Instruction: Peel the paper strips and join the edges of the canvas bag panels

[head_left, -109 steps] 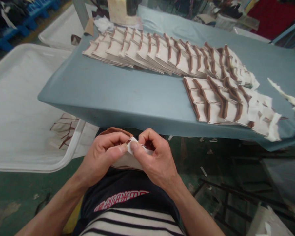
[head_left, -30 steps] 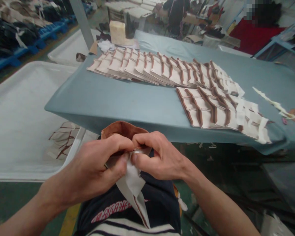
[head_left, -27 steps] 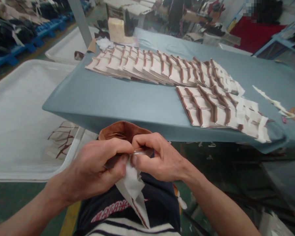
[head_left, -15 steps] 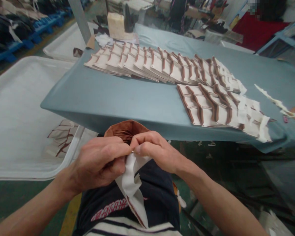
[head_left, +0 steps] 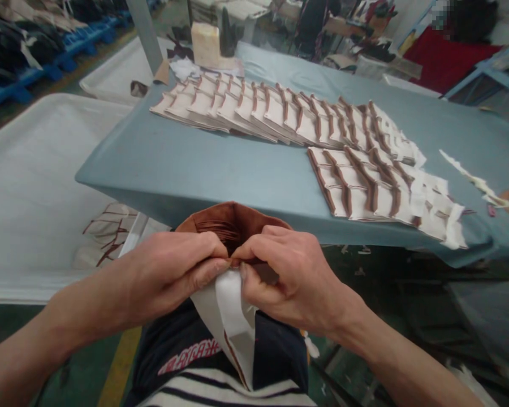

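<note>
Close to my body, in front of the blue table edge, I hold a brown-and-white fabric piece [head_left: 233,216] with a row of thin brown folds inside. My left hand [head_left: 180,271] pinches its near edge between thumb and forefinger. Right beside it, my right hand [head_left: 286,274] pinches the same edge, thumb below and forefinger above. A white fabric strip [head_left: 229,299] hangs down from between the two thumbs over my dark apron [head_left: 275,350]. What lies under my curled fingers is hidden.
On the blue-covered table [head_left: 186,164] lie a long row of overlapping white pieces with brown edges [head_left: 275,110] and a shorter stack [head_left: 356,183]. A white bin [head_left: 34,147] at left holds similar pieces [head_left: 110,229]. A yellowish block [head_left: 206,45] stands at the back.
Both hands have turned, with the thumbs now lower and the pinched edge spread wider between them. The brown part shows more fully and the white strip hangs straighter. My view has shifted slightly.
</note>
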Demonstrator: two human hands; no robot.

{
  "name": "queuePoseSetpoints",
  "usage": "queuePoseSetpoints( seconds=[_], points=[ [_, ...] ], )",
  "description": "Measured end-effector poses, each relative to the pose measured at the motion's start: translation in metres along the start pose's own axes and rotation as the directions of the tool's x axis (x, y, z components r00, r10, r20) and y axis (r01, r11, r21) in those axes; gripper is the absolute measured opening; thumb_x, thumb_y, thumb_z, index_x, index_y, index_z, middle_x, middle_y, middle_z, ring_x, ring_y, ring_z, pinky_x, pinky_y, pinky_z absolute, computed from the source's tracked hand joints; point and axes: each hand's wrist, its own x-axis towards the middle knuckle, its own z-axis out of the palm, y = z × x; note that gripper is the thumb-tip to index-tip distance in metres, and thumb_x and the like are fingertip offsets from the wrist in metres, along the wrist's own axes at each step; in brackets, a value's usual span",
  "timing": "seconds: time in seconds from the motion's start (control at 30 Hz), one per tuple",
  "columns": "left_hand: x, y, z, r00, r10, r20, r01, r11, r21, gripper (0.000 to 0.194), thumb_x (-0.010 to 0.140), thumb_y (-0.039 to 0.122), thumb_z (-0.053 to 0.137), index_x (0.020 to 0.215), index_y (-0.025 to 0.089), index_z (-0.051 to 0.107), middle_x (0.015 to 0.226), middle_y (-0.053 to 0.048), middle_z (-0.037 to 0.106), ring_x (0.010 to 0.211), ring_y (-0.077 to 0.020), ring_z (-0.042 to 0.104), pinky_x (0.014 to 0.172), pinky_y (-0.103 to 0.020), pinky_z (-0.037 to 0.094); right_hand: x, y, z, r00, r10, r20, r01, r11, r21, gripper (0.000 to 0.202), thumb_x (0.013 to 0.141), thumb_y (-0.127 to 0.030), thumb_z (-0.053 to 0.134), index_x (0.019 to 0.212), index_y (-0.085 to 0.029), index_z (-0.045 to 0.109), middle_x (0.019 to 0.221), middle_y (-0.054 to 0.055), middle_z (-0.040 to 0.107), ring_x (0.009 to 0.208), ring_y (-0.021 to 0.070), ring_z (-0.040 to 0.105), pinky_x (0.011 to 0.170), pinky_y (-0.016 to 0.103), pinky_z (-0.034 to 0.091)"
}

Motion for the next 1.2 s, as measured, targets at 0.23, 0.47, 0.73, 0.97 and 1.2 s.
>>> queuePoseSetpoints(
  seconds=[0.23,0.47,0.73,0.97,1.2],
  points=[
    [-0.008,-0.015,0.005,0.994,0.098,-0.048,-0.098,0.995,0.003,0.023,0.116,0.02,0.052,0.096,0.024,0.063,0.079,0.005,0.069,0.065,-0.0134,0.061,0.063,-0.027,0.04,-0.004,0.009,0.015,0.997,0.072,-0.01,-0.066,0.959,0.274,0.02,0.085,-0.009,0.057,0.083,-0.02,0.073,0.073,-0.001,0.075,0.062,0.0129,0.063,0.063,0.025,0.048],
    [0.008,-0.004,-0.014,0.995,-0.078,0.058,0.085,0.987,-0.135,0.038,0.114,0.037,0.058,0.078,0.023,0.06,0.072,0.005,0.063,0.062,-0.0131,0.056,0.056,-0.024,0.038,0.005,0.004,0.002,0.991,-0.077,0.111,0.062,0.989,0.133,0.018,0.101,-0.012,0.058,0.094,-0.018,0.073,0.086,0.007,0.082,0.073,0.0184,0.069,0.072,0.031,0.049],
    [-0.003,0.011,-0.004,0.988,0.056,0.144,-0.061,0.998,0.027,0.03,0.11,0.017,0.053,0.082,0.025,0.048,0.068,0.007,0.056,0.057,-0.0138,0.05,0.056,-0.035,0.03,-0.004,-0.016,-0.017,0.956,-0.089,0.278,0.074,0.995,0.065,0.018,0.1,-0.016,0.059,0.096,-0.017,0.076,0.084,0.004,0.08,0.075,0.0194,0.07,0.075,0.036,0.046],
    [-0.023,0.016,0.012,1.0,0.011,0.029,-0.008,0.997,-0.082,0.027,0.098,0.012,0.044,0.078,0.025,0.031,0.063,0.009,0.041,0.052,-0.0103,0.04,0.051,-0.029,0.028,-0.008,0.011,0.007,0.985,-0.13,0.111,0.096,0.96,0.264,0.006,0.088,-0.027,0.064,0.086,-0.023,0.068,0.073,-0.001,0.073,0.068,0.0183,0.061,0.077,0.037,0.046],
    [-0.041,0.003,0.009,0.973,-0.211,0.098,0.229,0.941,-0.251,0.036,0.099,0.019,0.055,0.072,0.024,0.032,0.062,0.01,0.03,0.053,-0.0098,0.03,0.049,-0.027,0.022,-0.002,0.027,0.026,0.981,-0.193,0.018,0.177,0.929,0.325,0.017,0.089,-0.02,0.063,0.077,-0.026,0.052,0.068,-0.005,0.065,0.064,0.0155,0.056,0.078,0.035,0.046]
  ],
)
